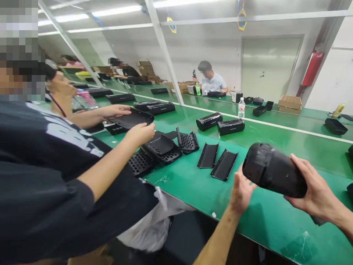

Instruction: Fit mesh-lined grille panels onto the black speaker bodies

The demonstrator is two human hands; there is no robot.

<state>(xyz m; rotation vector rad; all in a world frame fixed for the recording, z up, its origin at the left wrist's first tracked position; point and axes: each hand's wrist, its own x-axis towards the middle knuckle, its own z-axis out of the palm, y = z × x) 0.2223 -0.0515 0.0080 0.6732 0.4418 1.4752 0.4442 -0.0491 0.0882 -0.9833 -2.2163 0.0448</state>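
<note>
A black, rounded plastic housing (pixel 275 171) is held up over the green table, tilted down to the right. My right hand (pixel 317 187) grips its right end, thumb and fingers on opposite sides. My left hand (pixel 241 193) is closed at its left end, with some fingertips hidden behind the housing. Two curved black panels, a nearer one (pixel 224 164) and a farther one (pixel 208 155), lie on the table left of my hands. Beyond them stand two black oblong units, one on the left (pixel 209 121) and one on the right (pixel 231 126).
A co-worker at left holds a black tray-like cover (pixel 129 118) over a pile of perforated black grilles (pixel 165 147). A water bottle (pixel 241 108) stands past the white line. Across the green table (pixel 275 224), another person sits working. A plastic bag (pixel 149 230) hangs below the edge.
</note>
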